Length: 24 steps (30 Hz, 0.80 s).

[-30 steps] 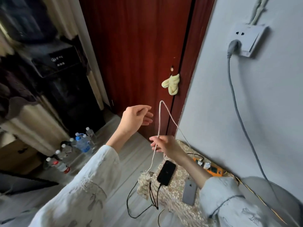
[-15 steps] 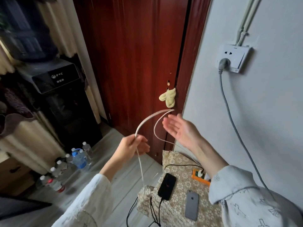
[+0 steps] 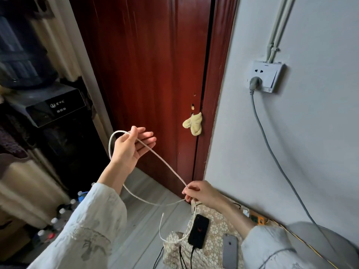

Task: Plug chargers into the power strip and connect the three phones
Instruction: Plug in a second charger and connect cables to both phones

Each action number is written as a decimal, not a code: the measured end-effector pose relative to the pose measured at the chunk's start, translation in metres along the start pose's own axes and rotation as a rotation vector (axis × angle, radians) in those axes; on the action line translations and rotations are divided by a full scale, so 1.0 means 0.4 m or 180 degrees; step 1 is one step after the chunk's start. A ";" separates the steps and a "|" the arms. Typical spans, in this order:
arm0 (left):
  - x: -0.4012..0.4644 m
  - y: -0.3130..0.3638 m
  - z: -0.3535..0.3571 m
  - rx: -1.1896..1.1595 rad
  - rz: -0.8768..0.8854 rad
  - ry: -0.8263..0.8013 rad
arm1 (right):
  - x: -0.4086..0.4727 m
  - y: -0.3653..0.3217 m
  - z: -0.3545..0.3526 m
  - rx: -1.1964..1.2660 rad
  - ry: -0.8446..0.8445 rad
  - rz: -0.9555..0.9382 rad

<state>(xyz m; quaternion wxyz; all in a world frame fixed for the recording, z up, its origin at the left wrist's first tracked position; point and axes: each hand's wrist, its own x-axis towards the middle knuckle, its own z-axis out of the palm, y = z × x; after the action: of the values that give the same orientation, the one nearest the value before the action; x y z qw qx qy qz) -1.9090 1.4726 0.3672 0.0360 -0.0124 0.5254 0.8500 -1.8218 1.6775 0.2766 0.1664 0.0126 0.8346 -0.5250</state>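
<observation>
Right hand (image 3: 201,192) dropped, now pinching white cable (image 3: 165,162); left hand (image 3: 130,146) raised.

On the dark panel of the water dispenser (image 3: 56,107) to my left I see a small round logo with a few pale characters beside it, too blurred to read. I can read nothing anywhere else.

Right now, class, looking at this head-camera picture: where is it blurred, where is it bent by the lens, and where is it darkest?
Head view: motion blur softens the left sleeve and bottles; the wide lens bows the door frame and wall pipes; the water dispenser side sits in deep shadow, while the wall is evenly lit.
</observation>
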 end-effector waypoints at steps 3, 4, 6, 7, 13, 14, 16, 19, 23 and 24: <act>-0.003 -0.041 -0.015 0.0826 -0.0479 0.0052 | -0.008 -0.004 -0.047 0.0337 0.0168 -0.0126; -0.009 -0.063 -0.019 0.1277 -0.0619 0.0092 | -0.005 -0.014 -0.060 0.0339 0.0283 -0.0198; -0.018 -0.112 -0.032 0.2201 -0.0440 0.0215 | 0.001 -0.037 -0.082 0.0184 0.0502 -0.0365; -0.021 -0.132 -0.041 0.2648 -0.0026 0.0308 | 0.005 -0.050 -0.090 0.0094 0.0560 -0.0435; -0.058 -0.199 -0.005 0.4162 0.1023 -0.1325 | 0.010 -0.099 -0.092 -0.0458 0.0377 -0.0793; -0.067 -0.208 0.004 0.4085 0.0872 -0.1429 | 0.008 -0.102 -0.095 -0.0469 0.0391 -0.0801; -0.081 -0.219 0.015 0.3792 0.0824 -0.1314 | 0.003 -0.100 -0.105 -0.0445 0.0404 -0.0771; -0.089 -0.214 0.017 0.3437 0.1131 -0.0718 | -0.002 -0.071 -0.120 -0.0314 0.0281 -0.0620; -0.068 -0.167 -0.002 0.2189 0.1050 0.0220 | -0.002 -0.003 -0.140 -0.0306 0.0328 -0.0051; -0.058 -0.152 -0.018 0.1969 0.1031 0.0467 | -0.004 0.015 -0.146 -0.0279 0.0396 0.0065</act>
<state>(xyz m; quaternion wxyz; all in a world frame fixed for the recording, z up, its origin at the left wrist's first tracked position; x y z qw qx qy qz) -1.8817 1.4921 0.3112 -0.1350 0.0215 0.7542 0.6422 -1.8345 1.7320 0.2950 0.1200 0.0464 0.8653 -0.4844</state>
